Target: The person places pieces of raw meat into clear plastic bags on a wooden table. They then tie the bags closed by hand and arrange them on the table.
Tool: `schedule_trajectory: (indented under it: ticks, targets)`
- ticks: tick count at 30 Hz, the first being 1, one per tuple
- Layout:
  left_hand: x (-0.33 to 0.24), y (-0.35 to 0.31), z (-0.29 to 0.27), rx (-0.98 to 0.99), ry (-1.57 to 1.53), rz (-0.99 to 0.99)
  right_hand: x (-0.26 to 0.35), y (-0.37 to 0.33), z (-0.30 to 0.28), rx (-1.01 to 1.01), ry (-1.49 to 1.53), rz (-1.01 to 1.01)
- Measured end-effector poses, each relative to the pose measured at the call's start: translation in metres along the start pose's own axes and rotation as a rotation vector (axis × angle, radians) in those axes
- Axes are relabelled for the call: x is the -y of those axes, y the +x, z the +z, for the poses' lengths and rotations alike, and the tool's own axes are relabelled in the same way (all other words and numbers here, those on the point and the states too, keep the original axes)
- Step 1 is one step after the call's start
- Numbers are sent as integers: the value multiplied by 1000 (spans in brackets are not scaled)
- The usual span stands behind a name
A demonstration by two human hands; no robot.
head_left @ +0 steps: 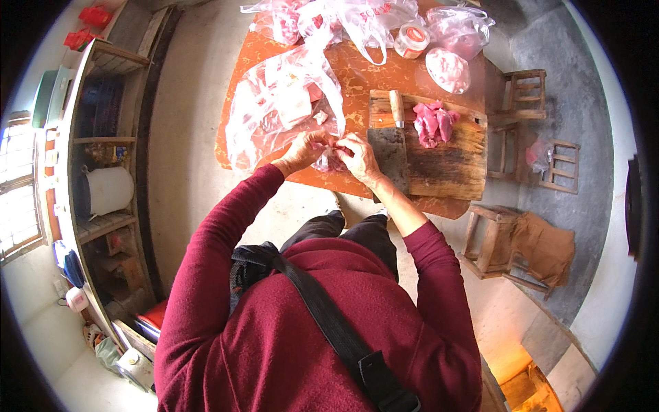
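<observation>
At the table's near edge, my left hand (307,150) and my right hand (360,158) meet, fingertips pinched on a small clear plastic bag (328,162). Something pinkish shows through its film, but I cannot make out what. Just beyond my left hand lies a large clear plastic bag (250,113), spread open with pale pink meat (294,104) inside. To the right of my right hand, a cleaver (388,152) rests flat on a worn wooden cutting board (453,175), its handle pointing away from me. Pieces of raw red meat (434,123) sit in a heap on the board.
Toward the table's (357,75) far side are more plastic bags (374,24), a lidded round tub (412,40) and a white bag of pinkish contents (448,70). Wooden stools (491,240) stand at the right. Shelves (103,141) with a white bucket (110,191) line the left.
</observation>
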State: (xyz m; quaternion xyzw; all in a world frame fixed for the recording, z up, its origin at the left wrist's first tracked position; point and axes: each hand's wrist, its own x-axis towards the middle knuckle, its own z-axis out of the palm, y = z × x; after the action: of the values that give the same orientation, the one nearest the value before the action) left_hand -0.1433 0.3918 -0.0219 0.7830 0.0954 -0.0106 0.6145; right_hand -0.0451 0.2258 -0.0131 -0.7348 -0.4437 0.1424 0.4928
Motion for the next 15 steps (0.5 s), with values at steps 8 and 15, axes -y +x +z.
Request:
schedule_trajectory:
  ticks: [8, 15]
  targets:
    - [-9, 3, -5, 75, -104, -29, -2, 8, -8, 85, 56, -97]
    - [6, 8, -8, 163, -182, 19, 1, 9, -5, 110, 119, -52]
